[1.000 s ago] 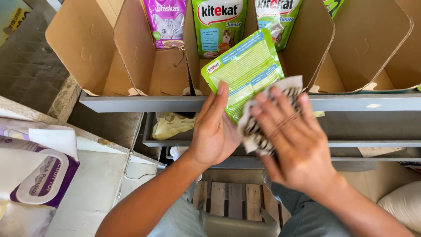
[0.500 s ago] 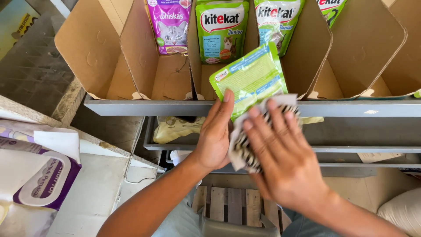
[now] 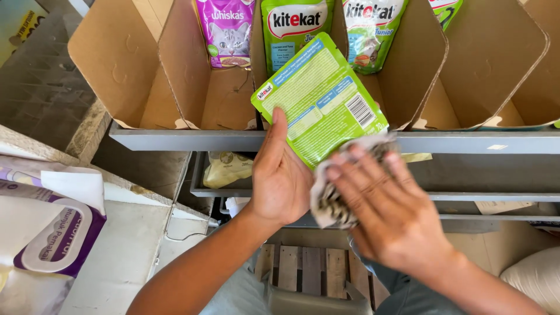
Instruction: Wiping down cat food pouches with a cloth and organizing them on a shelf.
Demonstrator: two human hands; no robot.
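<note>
Since earlier, right hand [image 3: 391, 219] is sliding its patterned cloth [image 3: 335, 201] lower; left hand [image 3: 280, 175], pinching green foil pouch [image 3: 318, 99], is risking slippage.

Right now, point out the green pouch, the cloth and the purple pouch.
green pouch [image 3: 318, 96], head view, middle of its printed back.
cloth [image 3: 329, 204], head view, striped lower fold.
purple pouch [image 3: 226, 32], head view, front panel.

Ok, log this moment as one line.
left hand: holds green pouch | right hand: presses striped cloth on pouch's lower edge | behind: cardboard boxes on grey shelf
</note>
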